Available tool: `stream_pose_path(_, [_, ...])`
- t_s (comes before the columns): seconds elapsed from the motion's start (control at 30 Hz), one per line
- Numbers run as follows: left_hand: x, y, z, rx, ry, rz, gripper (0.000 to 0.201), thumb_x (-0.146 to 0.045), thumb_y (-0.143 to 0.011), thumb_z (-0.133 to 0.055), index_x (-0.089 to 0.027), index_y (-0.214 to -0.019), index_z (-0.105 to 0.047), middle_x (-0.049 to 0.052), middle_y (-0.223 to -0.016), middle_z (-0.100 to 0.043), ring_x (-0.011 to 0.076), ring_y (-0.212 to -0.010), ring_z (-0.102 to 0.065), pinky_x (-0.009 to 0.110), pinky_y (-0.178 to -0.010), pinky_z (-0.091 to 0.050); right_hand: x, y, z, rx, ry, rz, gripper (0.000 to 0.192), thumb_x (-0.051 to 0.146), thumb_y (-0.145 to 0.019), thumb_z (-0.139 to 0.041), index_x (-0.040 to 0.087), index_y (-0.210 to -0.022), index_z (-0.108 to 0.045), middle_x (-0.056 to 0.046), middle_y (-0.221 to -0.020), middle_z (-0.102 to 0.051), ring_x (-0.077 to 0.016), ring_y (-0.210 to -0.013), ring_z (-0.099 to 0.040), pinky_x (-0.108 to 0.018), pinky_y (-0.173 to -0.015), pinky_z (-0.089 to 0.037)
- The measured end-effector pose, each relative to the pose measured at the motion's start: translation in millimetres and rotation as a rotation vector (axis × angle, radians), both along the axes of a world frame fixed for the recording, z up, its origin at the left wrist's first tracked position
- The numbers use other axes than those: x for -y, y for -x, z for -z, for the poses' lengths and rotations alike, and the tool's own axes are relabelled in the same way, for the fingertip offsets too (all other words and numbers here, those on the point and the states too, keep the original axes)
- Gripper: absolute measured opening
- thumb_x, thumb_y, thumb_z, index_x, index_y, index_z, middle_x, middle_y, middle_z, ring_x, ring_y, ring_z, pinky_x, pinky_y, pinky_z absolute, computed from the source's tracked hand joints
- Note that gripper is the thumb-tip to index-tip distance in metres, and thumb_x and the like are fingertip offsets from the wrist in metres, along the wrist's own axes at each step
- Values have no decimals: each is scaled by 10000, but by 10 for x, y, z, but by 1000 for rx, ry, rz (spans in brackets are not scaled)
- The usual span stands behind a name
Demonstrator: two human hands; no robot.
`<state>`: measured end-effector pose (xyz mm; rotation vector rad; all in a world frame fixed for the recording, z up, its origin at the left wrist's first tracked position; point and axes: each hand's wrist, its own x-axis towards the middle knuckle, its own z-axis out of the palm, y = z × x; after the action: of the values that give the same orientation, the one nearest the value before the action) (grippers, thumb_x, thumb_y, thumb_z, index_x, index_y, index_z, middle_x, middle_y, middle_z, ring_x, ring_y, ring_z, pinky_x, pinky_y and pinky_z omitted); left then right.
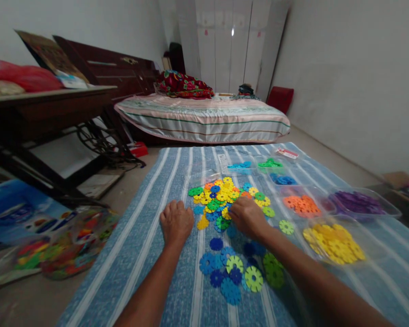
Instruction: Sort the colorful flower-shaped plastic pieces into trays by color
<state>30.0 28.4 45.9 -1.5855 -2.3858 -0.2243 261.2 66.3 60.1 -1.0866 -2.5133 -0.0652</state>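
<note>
Snowflake discs [225, 200], flat plastic pieces with notched rims in yellow, green, blue and orange, lie in a loose heap near the middle of the striped blue cloth [143, 240] that carries everything. That cloth runs from the near edge toward the bed [204, 118], which stands just past its far edge. Along the cloth's right edge sit clear trays: one of purple discs [357, 202], one of yellow discs [334, 245] nearer the near right corner, and one of orange discs [301, 205] between them and the heap. Smaller trays of blue and green discs sit toward the far edge. A second scatter of blue and green discs [238, 272] lies between the forearms, closer to the near edge. The left hand [176, 222] rests knuckles-up on the cloth just left of the heap, fingers curled under; whether it holds anything cannot be told. The right hand [247, 217] lies on the heap's near side, fingers bent down into the discs, its grip hidden.
</note>
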Motion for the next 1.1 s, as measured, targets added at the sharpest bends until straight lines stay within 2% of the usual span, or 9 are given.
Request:
stream_pose_path(0.07, [1,-1,6,-4,1,-3,341,-296,-947,-396,-124,-1105,-645,178,-1272,-634,312,-1238,-535,432,-969,-419,161,132,38,7,21,-62,176,252,-934,-623,202,-781,-694,-49,-888,-684,-203,-911,-596,-308,-804,-422])
stream_pose_path(0.13, [4,-6,-2,-3,5,-6,344,-299,-949,-392,-125,-1109,-642,177,-1268,-635,309,-1240,-534,427,-970,-416,264,220,38,19,33,-89,100,283,-900,-683,196,-859,-711,-86,-1051,-693,-250,-1085,-582,-349,-899,-440])
stream_pose_path(0.23, [8,-17,-23,2,15,-9,354,-300,-953,-382,-124,-1118,-641,177,-1259,-639,305,-1232,-541,422,-971,-414,326,278,30,60,44,-47,221,338,-861,-743,164,-996,-722,-162,-1284,-629,-341,-1307,-474,-448,-1003,-432])
stream_pose_path(0.33, [11,-21,-29,5,15,-10,348,-299,-950,-387,-126,-1107,-644,177,-1246,-643,304,-1220,-545,423,-967,-415,318,287,50,94,73,-15,307,367,-850,-762,150,-1063,-720,-187,-1352,-593,-369,-1354,-440,-491,-1029,-428])
stream_pose_path(0.57, [6,-9,4,-2,-11,-6,331,-299,-944,-397,-138,-1093,-645,174,-1269,-632,303,-1242,-530,417,-970,-412,314,292,157,71,62,-61,216,344,-901,-710,145,-980,-731,-169,-1209,-657,-340,-1320,-470,-463,-1010,-451])
stream_pose_path(0.7, [3,-9,-16,12,-8,6,331,-285,-939,-390,-130,-1077,-648,181,-1218,-649,316,-1210,-546,431,-951,-422,341,276,256,31,-8,-110,126,225,-941,-634,146,-894,-721,-161,-1133,-671,-320,-1249,-514,-451,-955,-470])
stream_pose_path(0.8, [0,-8,-32,6,-8,6,319,-286,-935,-391,-143,-1050,-651,176,-1190,-652,315,-1183,-556,427,-929,-427,364,228,303,-36,-70,-162,119,161,-932,-617,172,-849,-701,-137,-1096,-673,-307,-1250,-508,-454,-974,-453])
stream_pose_path(0.97, [-6,-3,-47,-2,8,-5,311,-288,-942,-379,-158,-1030,-648,158,-1175,-653,297,-1173,-563,411,-929,-428,399,114,231,-176,-117,-211,126,156,-929,-614,195,-822,-669,-100,-1040,-687,-255,-1124,-572,-396,-945,-453])
stream_pose_path(1.1, [-10,7,-43,-14,3,-6,324,-292,-947,-378,-153,-1063,-647,166,-1236,-646,309,-1208,-551,429,-954,-426,251,-14,79,-137,-61,-194,212,172,-965,-544,192,-803,-678,-74,-929,-689,-190,-910,-596,-310,-827,-453])
